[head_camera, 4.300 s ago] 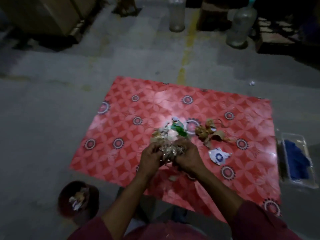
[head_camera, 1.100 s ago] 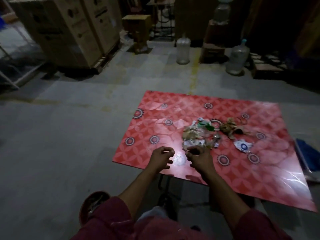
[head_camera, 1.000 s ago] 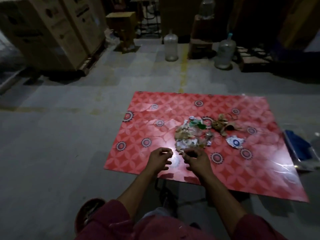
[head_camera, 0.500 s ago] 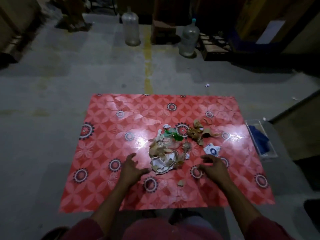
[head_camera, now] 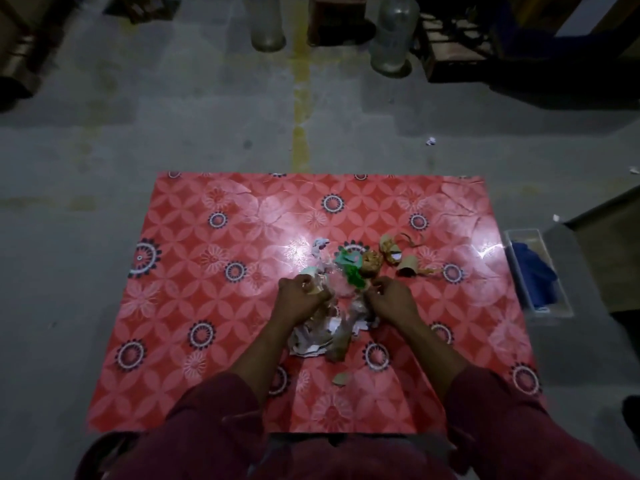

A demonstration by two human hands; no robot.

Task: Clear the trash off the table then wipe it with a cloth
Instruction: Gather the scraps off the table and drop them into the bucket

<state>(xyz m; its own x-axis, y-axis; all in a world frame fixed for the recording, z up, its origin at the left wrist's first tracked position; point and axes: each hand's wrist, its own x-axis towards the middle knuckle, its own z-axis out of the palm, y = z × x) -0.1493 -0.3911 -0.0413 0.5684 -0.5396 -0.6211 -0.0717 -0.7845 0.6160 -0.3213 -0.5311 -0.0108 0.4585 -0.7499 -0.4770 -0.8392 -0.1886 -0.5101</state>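
A red patterned table (head_camera: 214, 306) carries a pile of trash (head_camera: 332, 327) at its middle: crumpled paper, brown scraps, a green wrapper (head_camera: 353, 275). My left hand (head_camera: 298, 299) is closed on paper at the pile's left side. My right hand (head_camera: 391, 299) is closed on scraps at the pile's right side. More brown curls (head_camera: 398, 254) lie beyond the right hand. A small brown piece (head_camera: 341, 378) lies alone nearer to me. A blue cloth (head_camera: 533, 278) rests in a clear tray (head_camera: 550, 311) off the table's right edge.
Part of a dark round bin (head_camera: 100, 455) shows at the lower left beside my sleeve. Two large clear water bottles (head_camera: 266, 22) stand on the concrete floor beyond the table. Small white scraps (head_camera: 430, 141) lie on the floor at the far right.
Both hands moved from the table's near part into the pile and closed on trash, gathering it together. The white-and-blue wrapper at the right is now out of sight. The camera tilted down.
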